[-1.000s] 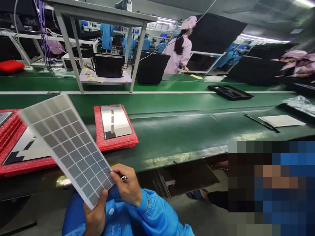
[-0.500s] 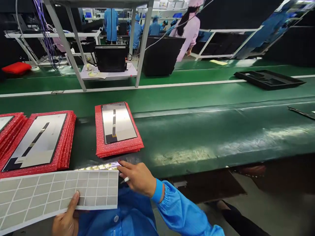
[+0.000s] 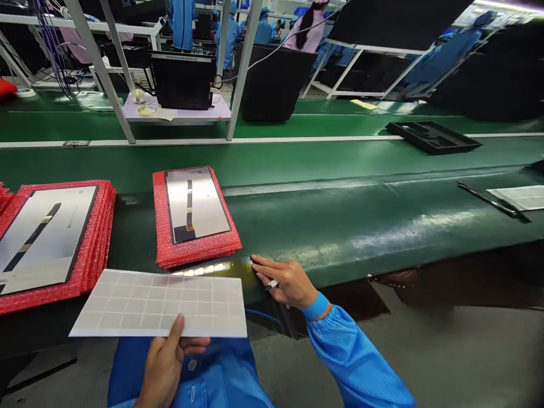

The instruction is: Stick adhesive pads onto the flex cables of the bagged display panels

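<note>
My left hand [image 3: 164, 362] grips a white sheet of blank grey stickers [image 3: 165, 306] by its near edge, thumb on top. The sheet lies nearly flat in front of my body. My right hand [image 3: 289, 280] is at the bench edge, its fingers closed around a thin pen-like tool with a white part [image 3: 272, 284]. Its fingertips touch the end of a shiny yellowish strip [image 3: 204, 269], largely hidden behind the sheet. Just beyond, a silver display panel [image 3: 199, 198] with a dark ribbon cable [image 3: 189, 204] rests on stacked red bubble-wrap pouches [image 3: 199, 256].
Another panel [image 3: 46, 238] tops a taller red pouch stack [image 3: 97, 243] at left. Black tweezers [image 3: 493, 201] and a pale sheet [image 3: 521, 196] lie right on the green bench [image 3: 331, 209]. A black tray [image 3: 433, 137] sits farther back. Beyond the metal frame [image 3: 244, 73] are co-workers.
The sheet of stickers has shifted right with my left hand and looks flatter. My right hand has moved right along the bench edge. The view has turned slightly right and down.
</note>
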The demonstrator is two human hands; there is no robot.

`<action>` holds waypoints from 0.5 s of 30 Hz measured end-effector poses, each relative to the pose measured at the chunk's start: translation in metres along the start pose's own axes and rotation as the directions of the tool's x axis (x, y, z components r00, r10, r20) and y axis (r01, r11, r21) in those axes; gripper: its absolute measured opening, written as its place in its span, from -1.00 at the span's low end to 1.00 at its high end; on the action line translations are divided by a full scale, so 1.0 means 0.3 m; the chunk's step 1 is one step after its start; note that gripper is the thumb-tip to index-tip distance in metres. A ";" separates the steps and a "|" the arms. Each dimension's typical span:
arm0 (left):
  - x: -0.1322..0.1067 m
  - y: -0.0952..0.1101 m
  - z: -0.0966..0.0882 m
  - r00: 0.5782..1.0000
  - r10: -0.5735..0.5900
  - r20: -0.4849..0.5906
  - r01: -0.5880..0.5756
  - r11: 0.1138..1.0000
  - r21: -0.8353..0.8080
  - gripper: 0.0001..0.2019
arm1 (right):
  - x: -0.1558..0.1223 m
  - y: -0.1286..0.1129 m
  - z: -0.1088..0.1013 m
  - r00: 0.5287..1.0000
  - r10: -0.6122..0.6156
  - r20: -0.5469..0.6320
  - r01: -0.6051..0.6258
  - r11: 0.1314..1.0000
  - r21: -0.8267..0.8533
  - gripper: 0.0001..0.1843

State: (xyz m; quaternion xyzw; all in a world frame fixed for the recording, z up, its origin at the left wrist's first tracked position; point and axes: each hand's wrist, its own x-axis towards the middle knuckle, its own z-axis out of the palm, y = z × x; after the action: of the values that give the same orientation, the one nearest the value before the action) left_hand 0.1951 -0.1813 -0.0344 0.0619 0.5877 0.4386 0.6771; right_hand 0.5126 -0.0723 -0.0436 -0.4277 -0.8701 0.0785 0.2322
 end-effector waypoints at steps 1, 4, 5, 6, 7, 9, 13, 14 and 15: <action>0.004 0.009 0.016 1.000 0.010 0.013 -0.010 1.000 -0.018 -0.32 | -0.003 0.005 0.007 1.000 -0.008 -0.024 0.008 1.000 -0.003 -0.69; 0.011 0.047 0.030 0.998 0.032 0.059 -0.030 0.999 -0.034 -0.38 | -0.004 0.005 0.031 0.993 -0.036 -0.109 0.036 0.999 -0.002 -0.71; 0.012 0.058 0.021 0.997 0.028 0.076 -0.028 1.000 -0.007 -0.38 | -0.002 0.004 0.038 0.989 -0.045 -0.139 0.046 0.999 0.000 -0.72; 0.012 0.066 0.006 0.996 0.019 0.092 -0.022 0.999 0.035 -0.37 | -0.002 0.003 0.042 0.985 -0.053 -0.165 0.054 0.999 0.003 -0.73; 0.011 0.069 -0.015 0.994 0.006 0.105 -0.015 0.996 0.087 -0.35 | -0.001 0.003 0.045 0.982 -0.058 -0.181 0.060 0.998 0.007 -0.73; 0.015 0.062 -0.074 0.990 -0.026 0.139 -0.006 0.975 0.221 -0.31 | -0.002 0.005 0.046 0.977 -0.060 -0.202 0.065 0.998 0.018 -0.75; 0.063 0.026 -0.186 0.970 0.057 0.235 -0.174 0.840 0.513 -0.48 | -0.002 0.012 0.042 0.968 0.005 -0.251 0.008 0.999 0.053 -0.76; 0.083 0.021 -0.197 0.964 0.158 0.212 -0.250 0.804 0.539 -0.56 | -0.001 0.014 0.043 0.962 0.025 -0.271 -0.012 0.999 0.052 -0.77; 0.104 0.020 -0.199 0.947 0.278 0.160 -0.320 0.779 0.540 -0.63 | 0.002 0.014 0.045 0.955 0.045 -0.294 -0.034 0.998 0.043 -0.78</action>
State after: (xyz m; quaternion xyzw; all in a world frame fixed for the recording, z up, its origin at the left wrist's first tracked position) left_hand 0.1389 -0.1827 -0.0720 0.3650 0.6482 0.3468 0.5713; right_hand 0.5090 -0.0684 -0.0569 -0.4477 -0.8153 0.0349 0.3656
